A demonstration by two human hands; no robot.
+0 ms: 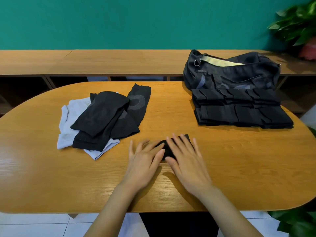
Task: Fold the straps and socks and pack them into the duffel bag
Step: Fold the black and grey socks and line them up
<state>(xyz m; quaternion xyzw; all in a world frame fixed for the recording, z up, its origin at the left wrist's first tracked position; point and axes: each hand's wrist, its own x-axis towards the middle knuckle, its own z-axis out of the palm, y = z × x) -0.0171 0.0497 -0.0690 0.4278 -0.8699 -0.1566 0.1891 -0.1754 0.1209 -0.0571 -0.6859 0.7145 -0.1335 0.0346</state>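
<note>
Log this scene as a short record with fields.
left hand: flat, pressing the folded black piece
right hand: flat on the same piece
socks: loose pile, black and pale, left side of table
stack: folded black items, right side, in front of the bag
bag: zip open, behind the stack

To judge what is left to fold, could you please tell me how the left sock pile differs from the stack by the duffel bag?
The loose pile of black and pale grey socks lies crisscrossed and unfolded; the stack of folded black fabric pieces sits in neat rows. The pile mixes two colours; the stack is all black. Both rest on the wooden table.
</note>
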